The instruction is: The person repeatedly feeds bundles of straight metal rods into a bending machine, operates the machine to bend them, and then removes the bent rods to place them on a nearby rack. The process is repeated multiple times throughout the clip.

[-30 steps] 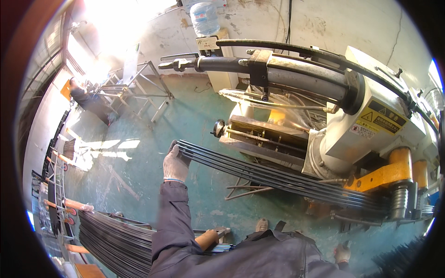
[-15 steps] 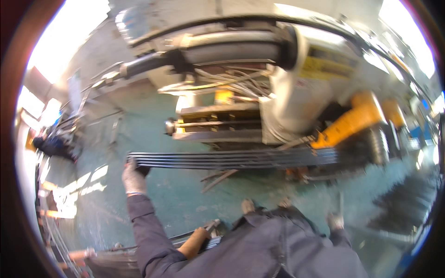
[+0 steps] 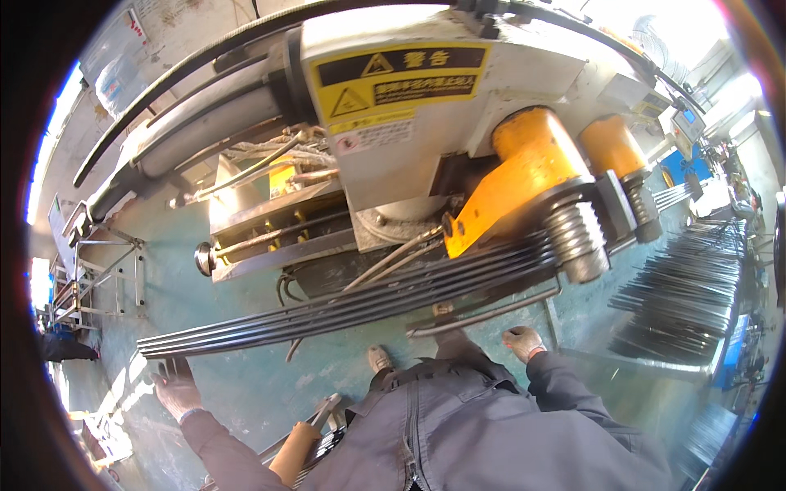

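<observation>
Several long dark metal rods (image 3: pixel 327 317) lie side by side, running from the left to under the ridged metal rollers of the machine. My left hand (image 3: pixel 178 393), in a light glove with dark fingertips, is just below the rods' left end. Its fingers are stretched up toward them; whether they touch is unclear. On the other side of my body, my gloved right hand (image 3: pixel 524 342) hangs with curled fingers and nothing in it. A ridged roller (image 3: pixel 578 241) beneath an orange arm (image 3: pixel 524 184) covers the rods' far end.
The machine's white housing (image 3: pixel 409 139) fills the upper middle, with a grey cylinder (image 3: pixel 205 123) at its left. A bent metal bar (image 3: pixel 483 315) stands out before my legs. Many dark rods (image 3: pixel 688 286) are piled at right. A tan cylinder (image 3: pixel 293 454) is by my left forearm.
My view has swung right and closer to the machine. The left hand has gone from around the rods' end to below it, its fingers extended. My right hand has come up beside my body.
</observation>
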`<state>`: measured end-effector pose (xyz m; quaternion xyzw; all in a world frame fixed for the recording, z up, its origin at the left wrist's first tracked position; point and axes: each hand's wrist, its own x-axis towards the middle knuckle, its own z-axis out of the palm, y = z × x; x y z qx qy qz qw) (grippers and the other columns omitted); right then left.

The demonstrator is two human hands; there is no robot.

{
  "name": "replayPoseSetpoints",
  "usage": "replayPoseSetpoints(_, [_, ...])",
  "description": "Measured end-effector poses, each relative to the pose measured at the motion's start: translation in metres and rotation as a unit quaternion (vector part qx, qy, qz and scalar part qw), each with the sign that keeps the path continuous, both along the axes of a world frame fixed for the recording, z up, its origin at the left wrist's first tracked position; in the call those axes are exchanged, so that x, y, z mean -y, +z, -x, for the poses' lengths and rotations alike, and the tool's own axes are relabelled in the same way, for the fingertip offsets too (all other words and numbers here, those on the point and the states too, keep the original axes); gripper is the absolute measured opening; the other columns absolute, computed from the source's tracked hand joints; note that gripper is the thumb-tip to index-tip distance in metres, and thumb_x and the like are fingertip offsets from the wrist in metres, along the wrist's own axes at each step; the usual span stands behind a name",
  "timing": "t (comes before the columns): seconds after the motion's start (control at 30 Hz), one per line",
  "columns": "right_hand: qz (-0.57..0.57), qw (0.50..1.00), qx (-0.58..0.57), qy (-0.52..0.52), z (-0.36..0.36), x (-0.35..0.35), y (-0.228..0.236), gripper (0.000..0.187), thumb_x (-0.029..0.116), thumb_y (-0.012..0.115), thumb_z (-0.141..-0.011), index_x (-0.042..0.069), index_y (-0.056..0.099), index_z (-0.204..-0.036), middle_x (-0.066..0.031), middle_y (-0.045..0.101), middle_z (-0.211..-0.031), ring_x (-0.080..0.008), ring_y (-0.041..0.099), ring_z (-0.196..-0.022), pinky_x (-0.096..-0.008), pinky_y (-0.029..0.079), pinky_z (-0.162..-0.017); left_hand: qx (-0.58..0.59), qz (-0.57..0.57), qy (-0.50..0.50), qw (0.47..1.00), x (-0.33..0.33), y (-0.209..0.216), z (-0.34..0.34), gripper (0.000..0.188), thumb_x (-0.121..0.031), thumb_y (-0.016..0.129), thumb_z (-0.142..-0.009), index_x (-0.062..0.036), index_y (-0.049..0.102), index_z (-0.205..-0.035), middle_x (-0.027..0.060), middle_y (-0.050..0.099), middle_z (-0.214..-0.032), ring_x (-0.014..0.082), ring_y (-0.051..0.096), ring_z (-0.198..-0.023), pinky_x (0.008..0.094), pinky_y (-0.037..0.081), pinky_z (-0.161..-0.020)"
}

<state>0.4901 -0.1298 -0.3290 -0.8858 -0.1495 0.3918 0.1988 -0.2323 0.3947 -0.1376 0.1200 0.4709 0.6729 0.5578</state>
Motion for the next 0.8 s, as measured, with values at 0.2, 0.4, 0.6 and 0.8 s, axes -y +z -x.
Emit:
replayPoseSetpoints(0.2, [0.040,0.986,0.085,0.138,-0.095,-0.005,-0.021,0.041,0.041,0.067,-0.110,0.007,0.082,-0.128,-0.0117,0.083,-0.123,-0.0233,0.074,-0.119,-0.0402,0.059,-0.103,0.034,0.153,-0.020,0.987,0.090,-0.068,-0.137,0.066,-0.054,0.053,-0.120,-0.0043,0.052,-0.163,0.0112,0.065,-0.161,0.0336,0.060,-0.150,0.0530,0.046,-0.131])
replayPoseSetpoints(0.4, [-0.032,0.998,0.039,0.038,-0.186,0.025,-0.065,0.042,0.042,0.070,-0.108,0.005,0.085,-0.121,-0.0160,0.086,-0.114,-0.0286,0.079,-0.112,-0.0408,0.060,-0.099,0.059,0.126,-0.281,0.950,0.159,-0.142,-0.273,0.035,-0.029,0.059,-0.116,-0.0050,0.071,-0.139,0.0106,0.074,-0.148,0.0322,0.065,-0.140,0.0515,0.054,-0.117])
replayPoseSetpoints(0.6, [-0.137,0.988,0.021,-0.064,-0.169,0.036,-0.072,0.043,0.042,0.073,-0.106,0.002,0.087,-0.116,-0.0192,0.087,-0.107,-0.0327,0.084,-0.106,-0.0419,0.061,-0.095,-0.683,-0.229,-0.435,0.540,0.166,-0.095,-0.324,0.034,-0.019,0.071,-0.110,0.0008,0.075,-0.137,0.0122,0.082,-0.134,0.0309,0.075,-0.128,0.0455,0.061,-0.110])
replayPoseSetpoints(0.8, [-0.141,0.977,0.037,-0.154,-0.097,0.023,0.040,0.042,0.038,0.078,-0.104,0.001,0.085,-0.121,-0.0163,0.087,-0.109,-0.0267,0.080,-0.103,-0.0405,0.059,-0.097,-0.383,-0.154,-0.468,0.782,0.154,-0.061,-0.362,0.027,-0.023,0.083,-0.097,-0.0162,0.086,-0.123,0.0065,0.083,-0.127,0.0330,0.078,-0.112,0.0445,0.063,-0.092])
